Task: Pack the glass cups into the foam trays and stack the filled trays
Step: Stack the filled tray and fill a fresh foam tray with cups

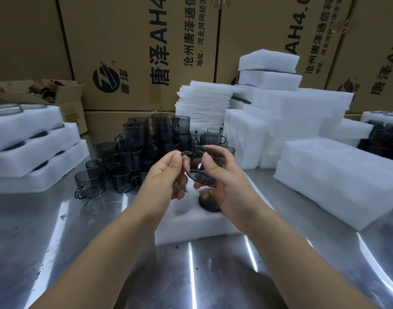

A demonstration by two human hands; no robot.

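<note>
We see left grip (166,175) pinching the handle of smoky grey glass cup (198,169), right grip (226,175) curled round it, above white foam tray (191,228) on steel desk (79,241); cardboard boxes (135,41) behind.

A shiny steel tabletop (57,241) reflected streaks of light. Behind it stood stacked printed cardboard boxes (135,41); a small open carton (67,94) sat at its far left.

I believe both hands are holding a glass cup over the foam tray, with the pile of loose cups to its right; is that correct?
Not quite: the head view shows the pile of loose cups behind and left of the foam tray. The left hand and right hand do hold the glass cup over it.
</note>
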